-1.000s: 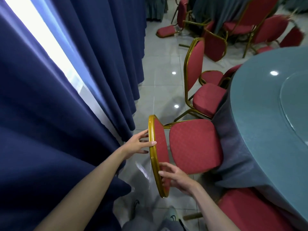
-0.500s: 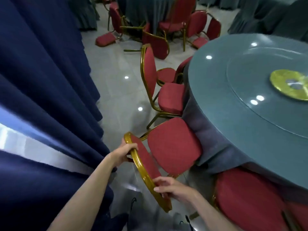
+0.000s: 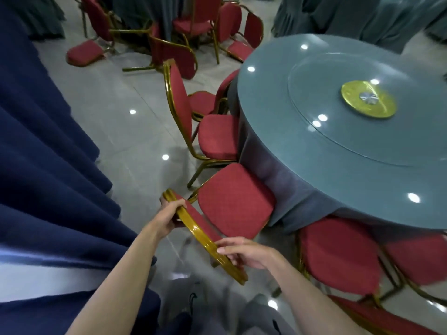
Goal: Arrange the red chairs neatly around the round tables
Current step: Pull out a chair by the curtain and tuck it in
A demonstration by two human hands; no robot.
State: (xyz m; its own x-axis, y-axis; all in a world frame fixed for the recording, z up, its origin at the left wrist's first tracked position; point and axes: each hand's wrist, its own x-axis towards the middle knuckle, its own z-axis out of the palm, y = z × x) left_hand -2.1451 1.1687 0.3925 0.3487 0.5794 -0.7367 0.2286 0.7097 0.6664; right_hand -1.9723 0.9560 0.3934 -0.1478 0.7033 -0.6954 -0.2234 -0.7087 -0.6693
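Held chair: red padded chair with a gold metal frame — its seat edge touches the hanging cloth of the worktop, and its backrest faces the person.
Left hand: left hand clenched round the far end of the backrest's gold top rail.
Right hand: right hand grasping the same rail nearer the person, fingers curled over it.
Worktop: round worktop draped in grey-blue cloth, bearing a clear glass turntable with a gold disc at its centre.
Neighbours: upright red chair just beyond the held one, another red chair just to its right — both tucked against the cloth.
Background: toppled red chairs on the grey tiled floor.
Left side: dark navy curtain.
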